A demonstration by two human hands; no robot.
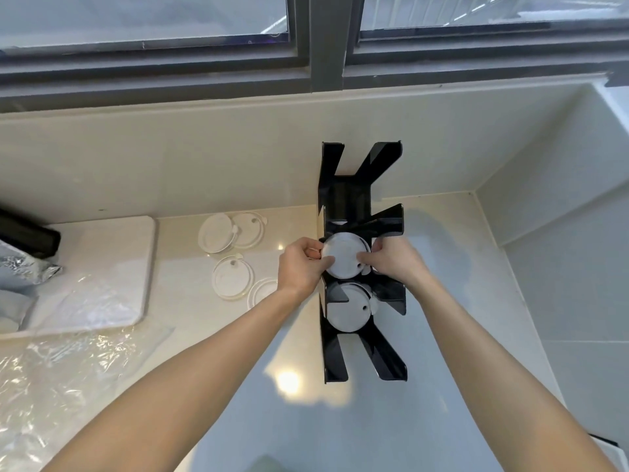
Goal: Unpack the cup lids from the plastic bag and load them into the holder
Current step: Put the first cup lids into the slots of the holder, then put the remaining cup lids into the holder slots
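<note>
A black holder (343,199) with angled fins stands against the back wall of a pale counter. Both hands grip a stack of white cup lids (344,257) sitting in its middle compartment: my left hand (299,264) on the stack's left edge, my right hand (394,260) on its right edge. A second stack of lids (347,310) fills the compartment nearer me. Several loose lids lie on the counter to the left (231,231) (233,277). Crumpled clear plastic bag (68,366) lies at the lower left.
A white mat (112,247) lies at the left with plastic film over it. A silver foil pouch (23,270) and a dark object (27,233) sit at the far left edge. The window frame (326,46) runs above the counter's back wall.
</note>
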